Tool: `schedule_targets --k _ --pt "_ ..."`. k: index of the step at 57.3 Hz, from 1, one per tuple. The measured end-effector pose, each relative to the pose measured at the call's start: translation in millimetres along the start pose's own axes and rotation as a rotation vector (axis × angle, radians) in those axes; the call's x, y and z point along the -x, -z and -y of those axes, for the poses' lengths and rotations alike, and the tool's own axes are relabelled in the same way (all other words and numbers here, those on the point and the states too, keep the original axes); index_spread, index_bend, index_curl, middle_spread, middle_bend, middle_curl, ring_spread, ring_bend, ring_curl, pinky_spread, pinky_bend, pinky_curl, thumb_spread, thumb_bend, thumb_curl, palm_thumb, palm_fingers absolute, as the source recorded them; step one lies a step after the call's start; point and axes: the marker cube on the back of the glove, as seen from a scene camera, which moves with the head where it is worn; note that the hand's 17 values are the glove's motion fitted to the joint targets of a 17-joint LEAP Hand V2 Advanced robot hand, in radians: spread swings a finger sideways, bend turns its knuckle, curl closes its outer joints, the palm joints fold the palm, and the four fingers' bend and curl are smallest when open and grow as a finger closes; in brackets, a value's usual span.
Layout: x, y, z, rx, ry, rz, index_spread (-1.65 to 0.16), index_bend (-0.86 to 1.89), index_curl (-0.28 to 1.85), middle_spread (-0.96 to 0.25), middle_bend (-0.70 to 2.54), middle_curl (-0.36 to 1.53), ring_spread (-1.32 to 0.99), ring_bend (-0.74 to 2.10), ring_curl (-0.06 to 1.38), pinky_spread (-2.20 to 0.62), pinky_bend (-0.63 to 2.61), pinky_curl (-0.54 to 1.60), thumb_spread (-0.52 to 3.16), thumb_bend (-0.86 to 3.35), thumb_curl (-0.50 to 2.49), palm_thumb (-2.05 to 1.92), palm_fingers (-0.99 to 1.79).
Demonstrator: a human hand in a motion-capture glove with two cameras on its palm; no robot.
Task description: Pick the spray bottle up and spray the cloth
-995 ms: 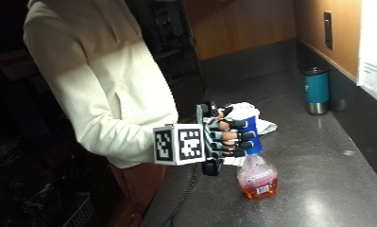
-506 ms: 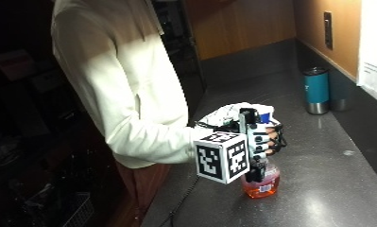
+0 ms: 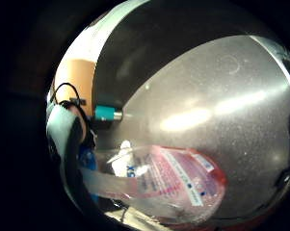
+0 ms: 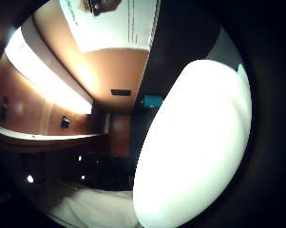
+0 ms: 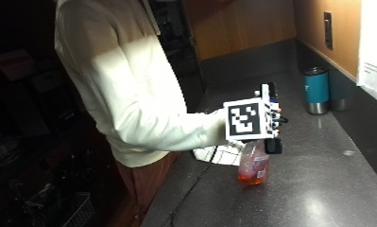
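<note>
In the outside view a clear spray bottle (image 5: 253,166) with pink-orange liquid stands upright at the counter (image 5: 313,189), its base at or just above the surface. My gloved right hand (image 5: 271,124) sits over the bottle's top, fingers curled round its neck and head. A white cloth (image 5: 214,154) lies on the counter just behind the sleeve, partly hidden. In the little finger side palm view the bottle (image 3: 178,183) fills the space close under the palm.
A teal tumbler (image 5: 316,90) stands at the back by the wall, also visible as the tumbler (image 3: 106,113) from the palm. A black cable (image 5: 191,189) trails off the counter's near edge. Bare grey counter lies to the right of the bottle.
My hand has moved right and up, from beside the bottle to over its top. The bottle sits slightly higher than before. The person has shifted right.
</note>
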Motion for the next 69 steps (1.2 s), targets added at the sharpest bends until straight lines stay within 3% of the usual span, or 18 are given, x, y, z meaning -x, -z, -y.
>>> schedule_targets --k 23,48,69 --pt "79 -54 -50 0.374 0.183 -0.365 -0.23 0.37 0.53 -0.15 0.62 0.53 -0.18 0.69 0.48 -0.23 0.33 0.39 0.06 -0.03 0.72 1.02 1.38" --pt "169 -140 -105 0.641 0.427 -0.879 -0.24 0.38 0.55 -0.15 0.64 0.53 -0.18 0.71 0.48 -0.23 0.35 0.40 0.03 -0.03 0.74 1.01 1.38" --pt "158 -215 -144 0.727 0.365 -1.124 -0.24 0.37 0.56 -0.15 0.65 0.53 -0.18 0.71 0.48 -0.23 0.35 0.40 0.03 -0.03 0.75 1.01 1.38"
